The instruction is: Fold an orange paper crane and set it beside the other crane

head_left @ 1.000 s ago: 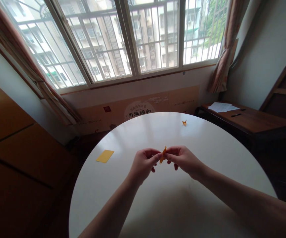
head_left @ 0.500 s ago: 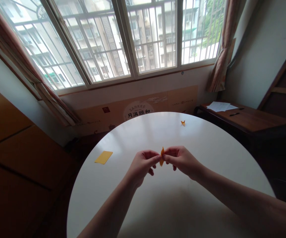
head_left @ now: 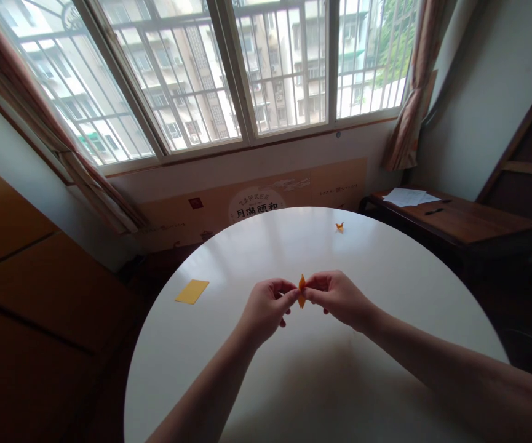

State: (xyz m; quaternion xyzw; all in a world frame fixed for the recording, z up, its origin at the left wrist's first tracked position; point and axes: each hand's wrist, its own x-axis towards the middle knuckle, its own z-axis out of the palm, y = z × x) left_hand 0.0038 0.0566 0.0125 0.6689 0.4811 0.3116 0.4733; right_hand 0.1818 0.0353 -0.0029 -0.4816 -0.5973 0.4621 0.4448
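A small folded piece of orange paper (head_left: 301,290) is held above the round white table (head_left: 229,264), pinched from both sides. My left hand (head_left: 266,307) grips its left edge with thumb and fingers pressed together. My right hand (head_left: 337,296) pinches its right edge the same way. The paper stands nearly upright between the fingertips, and much of it is hidden by them.
A flat yellow sheet (head_left: 192,291) lies near the table's left edge. A tiny folded orange figure (head_left: 339,227) sits at the far side. Beyond stand a barred window, a cardboard panel, and a dark wooden desk (head_left: 468,221) with white papers (head_left: 406,196) and a pen.
The folded paper has been squeezed narrower and turned more upright between my fingertips. Both hands stay in the same place over the table.
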